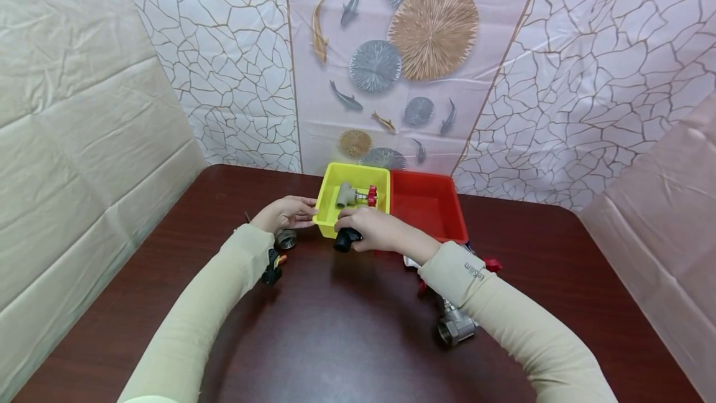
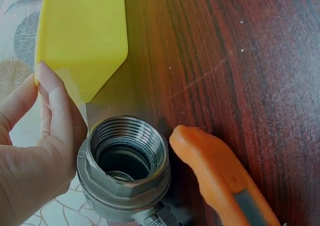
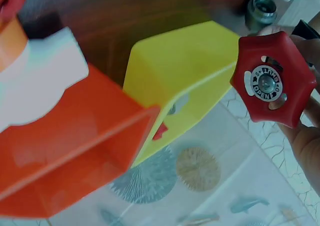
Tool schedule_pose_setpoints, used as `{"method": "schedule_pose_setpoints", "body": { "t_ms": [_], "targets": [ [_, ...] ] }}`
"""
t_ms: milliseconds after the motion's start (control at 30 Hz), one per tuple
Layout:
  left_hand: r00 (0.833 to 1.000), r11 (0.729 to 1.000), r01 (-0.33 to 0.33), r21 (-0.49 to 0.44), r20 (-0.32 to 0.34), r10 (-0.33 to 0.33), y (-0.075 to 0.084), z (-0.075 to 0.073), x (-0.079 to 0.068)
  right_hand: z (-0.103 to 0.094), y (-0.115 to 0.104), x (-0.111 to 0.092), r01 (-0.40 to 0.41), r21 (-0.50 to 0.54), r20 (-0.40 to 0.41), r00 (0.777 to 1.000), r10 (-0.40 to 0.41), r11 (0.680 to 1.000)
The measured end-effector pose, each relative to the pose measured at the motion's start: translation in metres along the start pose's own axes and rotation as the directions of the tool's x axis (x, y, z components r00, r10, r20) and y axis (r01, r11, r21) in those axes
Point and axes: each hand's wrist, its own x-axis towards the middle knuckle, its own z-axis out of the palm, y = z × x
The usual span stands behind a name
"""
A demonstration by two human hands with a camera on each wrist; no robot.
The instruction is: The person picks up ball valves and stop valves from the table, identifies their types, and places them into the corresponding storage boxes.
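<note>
My left hand pinches the near left corner of a yellow bin's rim between thumb and fingers. In the head view, my right hand is over the bin's front edge. It holds a valve with a black body; the right wrist view shows its red handwheel, marked SHUT and OPEN. Another valve, grey with a red handwheel, lies inside the yellow bin. Beside my left hand sits a threaded metal valve, its round opening facing up in the left wrist view.
A red bin adjoins the yellow one on its right. Under my right forearm lie a metal valve and red and white parts, partly hidden. An orange handle is by the threaded valve. A patterned cloth hangs behind the table.
</note>
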Motion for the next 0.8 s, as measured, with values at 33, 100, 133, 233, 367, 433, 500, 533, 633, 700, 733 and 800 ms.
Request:
{"method": "schedule_pose_setpoints", "body": {
  "t_ms": [33,100,133,233,367,433,500,533,633,700,733,800],
  "targets": [
    [1.000,1.000,-0.001,0.002,0.001,0.001,0.000,0.000,0.000,-0.001,0.002,0.000,0.001,-0.017,-0.003,1.000,-0.001,1.000],
    [1.000,1.000,-0.004,0.006,0.002,0.004,0.000,0.000,0.001,-0.004,0.005,0.001,0.001,-0.051,-0.012,1.000,-0.001,0.999],
    [1.000,1.000,-0.006,0.009,0.003,0.006,0.000,0.000,0.001,-0.005,0.006,0.001,0.002,-0.069,-0.015,1.000,-0.003,0.998],
    [1.000,1.000,-0.011,0.007,0.001,0.011,-0.001,0.001,0.000,-0.007,0.011,0.002,0.000,-0.112,-0.020,1.000,-0.002,0.994],
    [1.000,1.000,-0.017,0.010,-0.003,0.017,-0.002,0.000,-0.002,-0.010,0.016,0.003,-0.019,-0.131,0.006,1.000,0.020,0.991],
    [1.000,1.000,-0.018,0.007,-0.003,0.018,-0.003,0.000,-0.003,-0.012,0.019,0.004,-0.024,-0.133,0.025,0.999,0.027,0.991],
    [1.000,1.000,-0.022,0.008,-0.004,0.022,-0.004,0.000,-0.004,-0.013,0.022,0.006,-0.023,-0.136,0.040,0.999,0.028,0.990],
    [1.000,1.000,-0.023,0.004,-0.004,0.023,-0.004,0.000,-0.005,-0.014,0.023,0.006,-0.019,-0.139,0.042,0.999,0.025,0.990],
    [0.999,1.000,-0.029,-0.009,-0.015,0.029,-0.004,0.000,-0.006,-0.015,0.027,0.010,-0.008,-0.162,0.037,0.999,0.014,0.987],
    [0.999,0.999,-0.034,-0.008,-0.021,0.034,-0.004,0.001,-0.006,-0.015,0.029,0.012,-0.004,-0.176,0.030,1.000,0.009,0.984],
    [0.999,0.999,-0.035,-0.003,-0.025,0.035,-0.005,0.001,-0.006,-0.015,0.031,0.013,-0.006,-0.175,0.029,1.000,0.011,0.984],
    [0.999,0.999,-0.037,0.001,-0.027,0.037,-0.005,0.002,-0.006,-0.015,0.033,0.015,-0.014,-0.168,0.035,0.999,0.020,0.986]
  ]
}}
